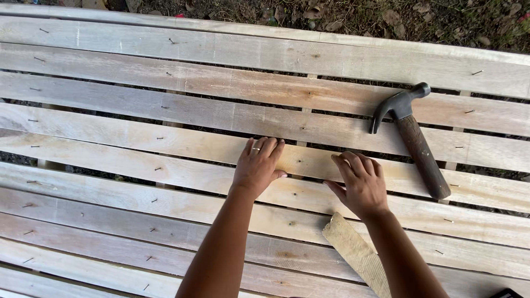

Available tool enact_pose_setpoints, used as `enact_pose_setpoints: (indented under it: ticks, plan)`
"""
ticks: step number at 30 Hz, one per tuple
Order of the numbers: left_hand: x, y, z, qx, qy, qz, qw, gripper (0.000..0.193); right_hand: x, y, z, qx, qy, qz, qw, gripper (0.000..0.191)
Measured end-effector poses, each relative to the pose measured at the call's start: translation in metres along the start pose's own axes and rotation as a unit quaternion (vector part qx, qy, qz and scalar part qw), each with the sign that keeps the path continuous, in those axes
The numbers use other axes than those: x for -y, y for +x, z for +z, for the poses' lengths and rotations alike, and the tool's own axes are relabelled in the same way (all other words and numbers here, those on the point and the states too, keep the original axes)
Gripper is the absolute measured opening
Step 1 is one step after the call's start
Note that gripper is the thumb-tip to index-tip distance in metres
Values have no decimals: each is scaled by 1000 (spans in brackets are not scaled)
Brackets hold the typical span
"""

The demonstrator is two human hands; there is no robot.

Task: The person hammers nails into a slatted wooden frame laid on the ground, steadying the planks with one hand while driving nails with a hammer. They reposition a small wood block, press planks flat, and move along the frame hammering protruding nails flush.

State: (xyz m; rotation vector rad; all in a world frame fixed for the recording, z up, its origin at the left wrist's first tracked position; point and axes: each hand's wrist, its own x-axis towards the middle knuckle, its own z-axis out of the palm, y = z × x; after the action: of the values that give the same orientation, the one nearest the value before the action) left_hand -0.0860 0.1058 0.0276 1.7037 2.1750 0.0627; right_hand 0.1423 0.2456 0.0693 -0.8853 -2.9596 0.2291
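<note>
**Both palms down on the slatted boards**

Beneath you runs a broad deck of pale, weathered planks point(165, 182), laid side by side with dark gaps between them and bent nails sticking up along their length. Beyond its far edge is bare ground strewn with dry leaves point(342, 16). A claw hammer point(411, 132) with a dark head and a brown wooden handle lies across the boards to your right, well apart from your fingers. A short, rough offcut of wood point(356, 254) lies slanted under your right forearm. Your left hand point(258, 165) rests flat on one plank, fingers stretched out together, gripping nothing, a ring on one finger. Your right hand point(360, 182) presses on the same plank just beside it, fingers loosely curled, holding nothing.
</note>
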Motion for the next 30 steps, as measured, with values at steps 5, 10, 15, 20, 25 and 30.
enact_pose_setpoints:
  ticks: [5, 10, 15, 20, 25, 30]
  plan:
    - [0, 3, -3, -11, 35, 15, 999, 92, 8, 14, -7, 44, 43, 28, 998, 82]
    - [0, 10, -1, 21, 47, 21, 998, 96, -1, 22, -1, 107, 2, 28, 994, 77]
    - [1, 5, 8, 34, 53, 11, 998, 95, -4, 16, 13, 102, 13, 22, 994, 78]
    - [-12, -39, 26, -56, -9, -43, 997, 95, 11, -17, 16, 30, 39, 43, 998, 93]
    - [-21, -57, 45, -9, -6, -82, 997, 97, 30, -47, 21, 131, 37, 18, 991, 120]
    - [-22, -57, 49, -24, -11, -89, 996, 94, 23, -43, 20, 93, 35, 19, 995, 99]
